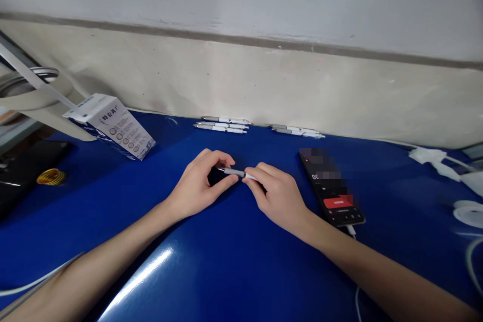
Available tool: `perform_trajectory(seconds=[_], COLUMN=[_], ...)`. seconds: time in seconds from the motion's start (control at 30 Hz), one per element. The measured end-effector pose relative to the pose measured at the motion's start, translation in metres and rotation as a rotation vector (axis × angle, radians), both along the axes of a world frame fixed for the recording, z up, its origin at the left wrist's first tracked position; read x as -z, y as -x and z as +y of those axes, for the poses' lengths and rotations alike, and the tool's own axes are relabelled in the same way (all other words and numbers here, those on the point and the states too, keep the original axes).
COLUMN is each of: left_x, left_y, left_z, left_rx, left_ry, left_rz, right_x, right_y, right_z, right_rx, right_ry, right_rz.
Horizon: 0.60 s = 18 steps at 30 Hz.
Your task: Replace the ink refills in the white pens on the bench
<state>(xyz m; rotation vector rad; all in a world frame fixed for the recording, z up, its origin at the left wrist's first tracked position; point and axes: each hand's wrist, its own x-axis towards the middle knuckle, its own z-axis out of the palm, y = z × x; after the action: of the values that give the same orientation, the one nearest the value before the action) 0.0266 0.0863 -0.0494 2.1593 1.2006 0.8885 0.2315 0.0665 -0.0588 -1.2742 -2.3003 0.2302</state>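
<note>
My right hand (281,193) is closed in a pinch on the white barrel of a pen (234,172), whose grey grip and metal tip point left. Around the tip end, my left hand (199,178) is loosely curved, thumb and forefinger apart on either side of the grey grip. The left thumb lies close to the pen; whether it touches cannot be made out. Beyond the hands, a group of white and grey pens (222,125) lies side by side near the wall. A second, smaller group of similar pens (296,131) lies to its right.
A phone (332,191) with a cable plugged in lies right of my right hand. At the left stand a white and blue box (116,126) and a pale container (56,105), with a yellow coil (52,176) nearby. White cables (433,158) run along the right side.
</note>
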Motion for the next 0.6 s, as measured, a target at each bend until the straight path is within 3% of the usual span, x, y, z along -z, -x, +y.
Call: perform_trajectory(seconds=[0.13,0.47,0.6], left_x=[0.0014,-0.0013,0.0012], left_y=[-0.0009,0.0012,0.0001], left_z=[0.0005,0.0001,0.0004], left_rx=[-0.068,0.044,-0.045], left_ry=[0.056,-0.037,0.026], left_rz=[0.056,-0.01,-0.011], right_x=[-0.0004,0.0001,-0.0002], right_y=[-0.0006,0.0002,0.0], right_z=[-0.0007,0.0003,0.0001], right_rx=[-0.002,0.01,0.006], right_ry=[0.012,0.011,0.004], right_rz=[-0.004,0.011,0.005])
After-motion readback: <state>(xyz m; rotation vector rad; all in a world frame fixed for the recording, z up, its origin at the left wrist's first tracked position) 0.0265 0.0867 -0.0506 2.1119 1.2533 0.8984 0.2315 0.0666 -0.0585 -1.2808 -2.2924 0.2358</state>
